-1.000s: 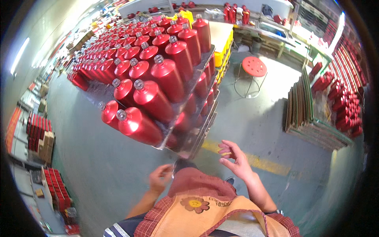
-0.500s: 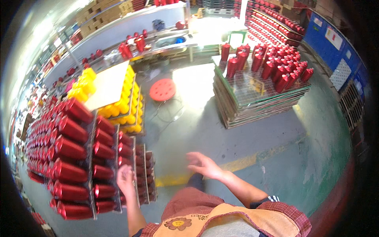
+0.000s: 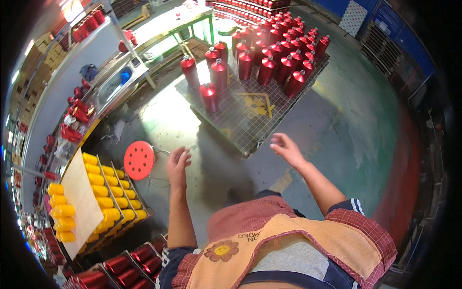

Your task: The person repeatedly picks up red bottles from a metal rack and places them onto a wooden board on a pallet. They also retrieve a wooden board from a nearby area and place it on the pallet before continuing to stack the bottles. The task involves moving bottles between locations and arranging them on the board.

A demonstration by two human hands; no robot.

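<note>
The left hand (image 3: pixel 178 164) and right hand (image 3: pixel 287 148), both empty with fingers loosely curled, are raised before a gridded platform (image 3: pixel 236 126), where red bottles (image 3: pixel 266 73) stand farther back, long axes vertical, necks pointing up.

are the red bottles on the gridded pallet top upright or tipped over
Upright: the red bottles stand on the gridded pallet top, shoulders and necks uppermost; none that shows clearly lies on its side.

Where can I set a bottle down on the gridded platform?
The gridded platform is bare at its near corner, around the yellow emblem; red bottles border that patch and crowd the far right. Floor between platform and red stool is open.
</note>
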